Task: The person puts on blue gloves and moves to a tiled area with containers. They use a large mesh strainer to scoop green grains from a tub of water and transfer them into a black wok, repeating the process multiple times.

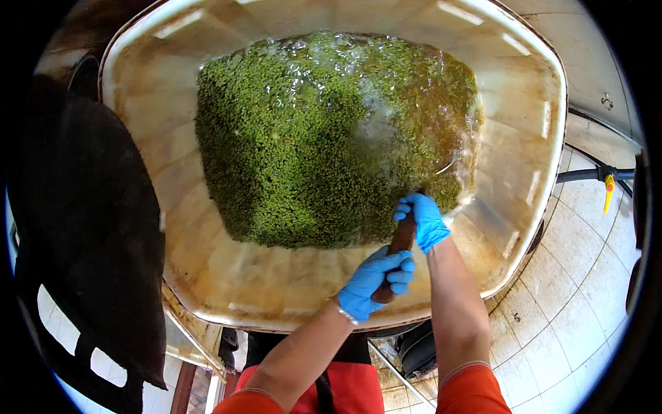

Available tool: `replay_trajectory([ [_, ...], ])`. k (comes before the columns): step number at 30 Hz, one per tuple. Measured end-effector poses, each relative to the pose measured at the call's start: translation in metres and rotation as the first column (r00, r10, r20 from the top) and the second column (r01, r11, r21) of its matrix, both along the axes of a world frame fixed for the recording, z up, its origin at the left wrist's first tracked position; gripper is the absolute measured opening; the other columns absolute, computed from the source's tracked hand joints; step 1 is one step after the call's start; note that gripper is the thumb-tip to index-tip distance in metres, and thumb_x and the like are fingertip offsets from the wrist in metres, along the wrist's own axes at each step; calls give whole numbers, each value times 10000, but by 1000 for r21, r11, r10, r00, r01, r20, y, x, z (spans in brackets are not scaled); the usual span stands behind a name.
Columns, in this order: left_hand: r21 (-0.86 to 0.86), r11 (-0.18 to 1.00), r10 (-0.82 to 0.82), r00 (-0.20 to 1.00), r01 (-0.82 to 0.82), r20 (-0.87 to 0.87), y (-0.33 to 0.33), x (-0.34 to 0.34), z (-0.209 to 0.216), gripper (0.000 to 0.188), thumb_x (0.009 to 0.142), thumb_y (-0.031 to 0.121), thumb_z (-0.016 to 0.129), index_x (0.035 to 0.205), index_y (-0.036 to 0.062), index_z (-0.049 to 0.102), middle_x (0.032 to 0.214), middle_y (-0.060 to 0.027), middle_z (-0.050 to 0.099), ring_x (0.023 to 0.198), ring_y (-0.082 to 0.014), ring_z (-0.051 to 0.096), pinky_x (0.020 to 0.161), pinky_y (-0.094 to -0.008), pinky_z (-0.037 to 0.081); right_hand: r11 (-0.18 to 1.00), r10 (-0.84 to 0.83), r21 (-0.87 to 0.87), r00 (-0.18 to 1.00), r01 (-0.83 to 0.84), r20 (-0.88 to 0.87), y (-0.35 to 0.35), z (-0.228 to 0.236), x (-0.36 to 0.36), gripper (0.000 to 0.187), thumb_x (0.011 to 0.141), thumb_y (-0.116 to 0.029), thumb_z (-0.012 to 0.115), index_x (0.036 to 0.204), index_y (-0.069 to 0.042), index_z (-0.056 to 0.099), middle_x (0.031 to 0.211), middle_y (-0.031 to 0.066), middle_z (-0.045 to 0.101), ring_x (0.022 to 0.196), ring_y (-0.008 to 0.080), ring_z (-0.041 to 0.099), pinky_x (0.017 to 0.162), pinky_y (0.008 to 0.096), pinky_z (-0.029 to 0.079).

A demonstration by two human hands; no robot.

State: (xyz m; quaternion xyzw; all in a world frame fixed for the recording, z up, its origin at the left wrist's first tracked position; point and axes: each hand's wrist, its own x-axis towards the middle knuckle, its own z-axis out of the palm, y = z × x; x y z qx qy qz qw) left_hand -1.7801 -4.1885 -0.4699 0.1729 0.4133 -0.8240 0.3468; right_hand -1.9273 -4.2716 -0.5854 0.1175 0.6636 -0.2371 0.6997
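Both hands wear blue gloves and grip one thick brown handle [403,238], tilted from the tub's near side toward the liquid. My left hand [379,276] is wrapped round its lower end. Farther up and to the right, my right hand [422,219] closes round it at the edge of the liquid. Whatever sits at the handle's far end is hidden, so I cannot tell the tool's kind. Small round green berries or seeds [296,152] fill much of the big off-white tub [248,283], in brownish liquid [441,103] that shows more on the right.
A large black piece with cut-out handle holes [96,228] stands left of the tub. To the right, a dark hose [579,175] has a yellow valve lever [609,193]. Pale tiles [579,276] cover the floor there. A red apron [352,390] shows at the lower edge.
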Motion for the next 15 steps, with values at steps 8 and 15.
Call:
replay_trajectory([
  [8, -11, 945, -275, 814, 326, 512, 5, 52, 70, 156, 946, 132, 503, 1066, 58, 435, 808, -43, 530, 554, -83, 429, 466, -254, 386, 995, -96, 13, 939, 97, 330, 23, 35, 76, 91, 865, -15, 443, 787, -59, 428, 666, 16, 397, 549, 119, 371, 493, 265, 340],
  [15, 26, 880, -382, 673, 475, 633, 28, 41, 120, 200, 951, 94, 474, 1112, 69, 358, 812, -91, 538, 534, -109, 458, 462, -290, 434, 976, -143, -76, 870, 202, 472, 36, 91, 85, 107, 869, -25, 489, 968, -59, 468, 758, 42, 476, 571, 120, 410, 467, 278, 341],
])
